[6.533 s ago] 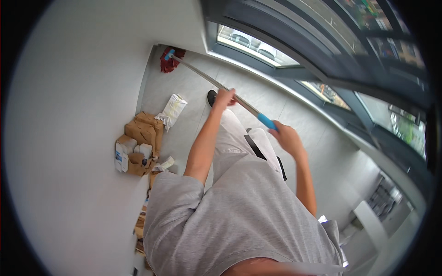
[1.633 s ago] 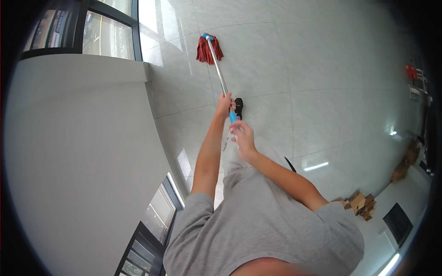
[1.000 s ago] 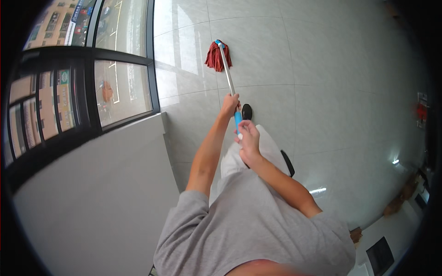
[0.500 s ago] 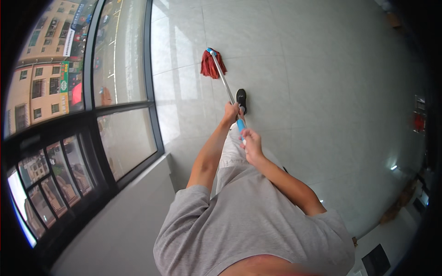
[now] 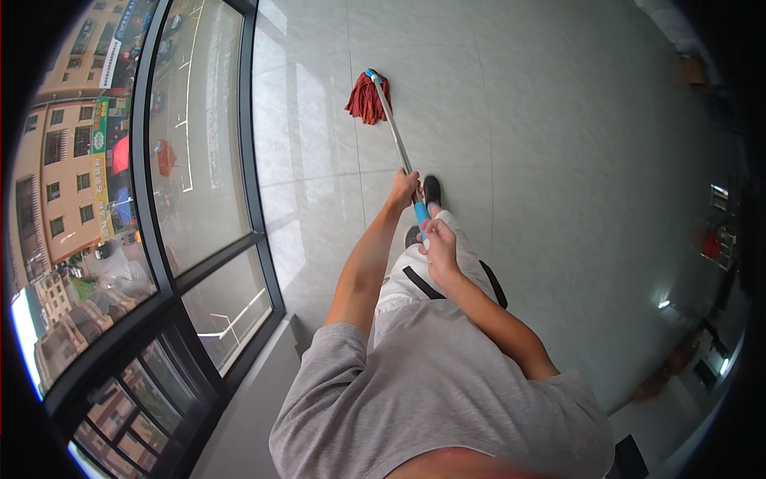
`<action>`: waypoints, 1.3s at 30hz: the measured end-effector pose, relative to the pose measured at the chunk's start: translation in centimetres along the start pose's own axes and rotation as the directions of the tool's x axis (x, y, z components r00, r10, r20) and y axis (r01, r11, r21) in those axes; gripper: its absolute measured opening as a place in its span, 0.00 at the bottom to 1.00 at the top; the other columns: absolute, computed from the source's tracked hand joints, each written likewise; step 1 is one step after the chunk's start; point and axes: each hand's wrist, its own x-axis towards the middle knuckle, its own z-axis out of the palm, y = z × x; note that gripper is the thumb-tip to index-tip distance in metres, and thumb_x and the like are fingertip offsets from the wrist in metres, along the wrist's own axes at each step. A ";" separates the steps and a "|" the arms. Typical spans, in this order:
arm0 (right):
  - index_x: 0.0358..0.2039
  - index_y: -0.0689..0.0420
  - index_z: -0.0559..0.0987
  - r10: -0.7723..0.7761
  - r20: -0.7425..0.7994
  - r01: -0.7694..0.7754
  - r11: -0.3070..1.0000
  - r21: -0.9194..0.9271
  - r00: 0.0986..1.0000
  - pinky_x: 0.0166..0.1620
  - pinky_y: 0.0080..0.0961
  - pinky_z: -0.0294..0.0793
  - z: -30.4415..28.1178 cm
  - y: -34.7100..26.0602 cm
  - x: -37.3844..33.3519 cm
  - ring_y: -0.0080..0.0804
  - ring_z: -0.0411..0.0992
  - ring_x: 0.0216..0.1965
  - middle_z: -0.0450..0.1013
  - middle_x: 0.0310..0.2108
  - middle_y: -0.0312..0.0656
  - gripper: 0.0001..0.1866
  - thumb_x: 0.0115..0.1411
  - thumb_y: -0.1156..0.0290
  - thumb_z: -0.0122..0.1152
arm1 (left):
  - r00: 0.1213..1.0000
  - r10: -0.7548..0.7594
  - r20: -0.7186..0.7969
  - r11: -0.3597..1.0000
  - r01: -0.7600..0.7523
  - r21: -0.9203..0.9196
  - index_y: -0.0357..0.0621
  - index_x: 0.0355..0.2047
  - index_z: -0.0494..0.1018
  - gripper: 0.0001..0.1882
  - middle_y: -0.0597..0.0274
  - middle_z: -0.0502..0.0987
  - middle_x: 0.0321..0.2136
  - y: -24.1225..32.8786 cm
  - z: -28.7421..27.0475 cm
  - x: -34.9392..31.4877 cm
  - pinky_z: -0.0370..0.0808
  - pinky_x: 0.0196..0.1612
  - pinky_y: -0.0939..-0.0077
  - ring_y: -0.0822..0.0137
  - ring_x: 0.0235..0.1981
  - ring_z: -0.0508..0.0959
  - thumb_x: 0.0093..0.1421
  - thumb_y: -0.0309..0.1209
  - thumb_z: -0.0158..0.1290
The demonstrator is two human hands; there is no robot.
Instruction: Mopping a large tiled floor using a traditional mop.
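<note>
A string mop with dark red strands [image 5: 368, 100] rests on the grey tiled floor ahead of me, fanned out below its blue connector. Its silver handle [image 5: 392, 126] slants back toward my body. My left hand [image 5: 405, 189] is closed around the metal shaft, just above the blue grip section [image 5: 421, 212]. Lower down, near the end of the handle, my right hand [image 5: 440, 246] grips the pole, with its fingers curled round. A dark shoe [image 5: 432, 191] of mine shows beside the handle; the other is partly hidden by my trousers.
On the left runs a tall window with a dark frame [image 5: 257, 144], above a low sill [image 5: 271, 343]; a street and buildings lie beyond. Glossy floor tiles [image 5: 431, 104] stretch ahead and right. Toward the right rim stand a red item [image 5: 712, 244] and a brown box [image 5: 692, 70], both blurred.
I have moved forward: floor seams and window bars sit lower in view. The mop head has travelled ahead along the floor with me. Both hands keep their hold, and my second shoe now shows.
</note>
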 end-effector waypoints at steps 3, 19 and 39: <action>0.27 0.51 0.69 0.006 0.030 -0.004 0.997 -0.074 1.000 0.24 0.15 0.60 3.9 -3.9 6.8 0.18 0.63 0.29 0.68 0.34 0.32 0.08 0.61 0.78 0.47 | 0.998 -0.048 -0.032 0.998 0.047 -0.051 0.45 0.39 0.58 0.11 0.60 0.65 0.21 6.1 -0.2 6.4 0.69 0.15 0.67 0.69 0.15 0.68 0.59 0.26 0.49; 0.30 0.53 0.71 0.052 0.079 -0.038 0.985 -0.170 0.996 0.21 0.14 0.58 15.7 -40.7 34.4 0.17 0.64 0.27 0.65 0.28 0.31 0.03 0.61 0.75 0.52 | 0.995 -0.075 -0.072 0.997 0.074 -0.023 0.39 0.41 0.55 0.14 0.54 0.66 0.23 42.9 15.7 29.8 0.71 0.13 0.64 0.64 0.15 0.70 0.57 0.23 0.47; 0.40 0.55 0.76 0.135 0.310 0.018 0.896 -0.445 0.941 0.34 0.25 0.77 28.5 -87.2 65.1 0.25 0.73 0.38 0.71 0.48 0.37 0.11 0.59 0.77 0.47 | 0.980 -0.199 -0.027 0.745 0.133 -0.654 0.34 0.31 0.66 0.09 0.57 0.70 0.21 85.0 34.6 55.2 0.74 0.21 0.77 0.67 0.20 0.73 0.62 0.29 0.47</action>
